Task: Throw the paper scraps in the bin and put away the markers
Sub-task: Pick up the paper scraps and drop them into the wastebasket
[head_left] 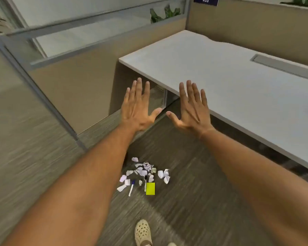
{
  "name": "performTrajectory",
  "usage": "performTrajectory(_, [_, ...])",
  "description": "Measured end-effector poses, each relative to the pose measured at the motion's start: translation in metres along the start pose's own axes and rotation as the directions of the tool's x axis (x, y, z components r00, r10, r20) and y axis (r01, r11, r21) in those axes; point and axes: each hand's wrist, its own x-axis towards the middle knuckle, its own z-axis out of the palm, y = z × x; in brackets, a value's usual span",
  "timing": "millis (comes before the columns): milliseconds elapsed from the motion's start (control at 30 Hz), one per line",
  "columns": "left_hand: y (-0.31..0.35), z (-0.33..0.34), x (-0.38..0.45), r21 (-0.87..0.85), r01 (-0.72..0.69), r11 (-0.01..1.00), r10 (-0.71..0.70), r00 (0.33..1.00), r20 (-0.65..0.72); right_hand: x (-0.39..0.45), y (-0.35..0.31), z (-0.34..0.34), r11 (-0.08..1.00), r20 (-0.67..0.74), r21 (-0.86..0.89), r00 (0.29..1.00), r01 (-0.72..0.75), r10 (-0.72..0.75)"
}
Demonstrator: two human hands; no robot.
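Both hands raised and empty; the scraps and markers lie on the floor below and between the forearms.

The left hand (138,107) and right hand (192,110) hold fingers spread, each grip apart. The paper scraps (144,172), blue-capped marker (132,187) and black marker (145,183) lie lengthwise toward the person, beside a yellow note (150,188), roughly midway between both arms. The table (238,89) edge stands well right; the carpet around is open. No bin is visible.

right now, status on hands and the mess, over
Left hand, right hand open, empty. White torn paper scraps, blue-capped marker, black-capped marker on carpet. No bin seen.
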Motion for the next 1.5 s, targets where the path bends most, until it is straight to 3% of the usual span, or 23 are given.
performTrajectory(433, [-0.096,0.107,-0.043,-0.042,0.082,0.996,-0.076,0.987,0.139,-0.006,-0.07,0.111,0.998,0.197,0.02,0.979,0.055,-0.058])
performTrajectory(733, [-0.189,0.229,-0.058,-0.099,0.144,0.985,-0.097,0.922,0.375,-0.002,-0.126,0.242,0.999,0.421,0.025,0.906,0.029,-0.037])
performTrajectory(967, [-0.206,0.317,-0.073,-0.148,0.161,0.976,-0.064,0.857,0.512,-0.017,-0.133,0.331,0.998,0.539,0.032,0.842,-0.049,0.024])
performTrajectory(1200, [-0.189,0.448,-0.093,-0.176,0.25,0.952,-0.094,0.787,0.609,-0.039,-0.108,0.461,0.998,0.646,0.064,0.763,-0.018,-0.028])
performTrajectory(1500, [-0.18,0.65,-0.135,-0.093,0.321,0.942,-0.169,0.698,0.695,-0.076,-0.093,0.678,0.982,0.698,0.176,0.695,0.071,-0.175])
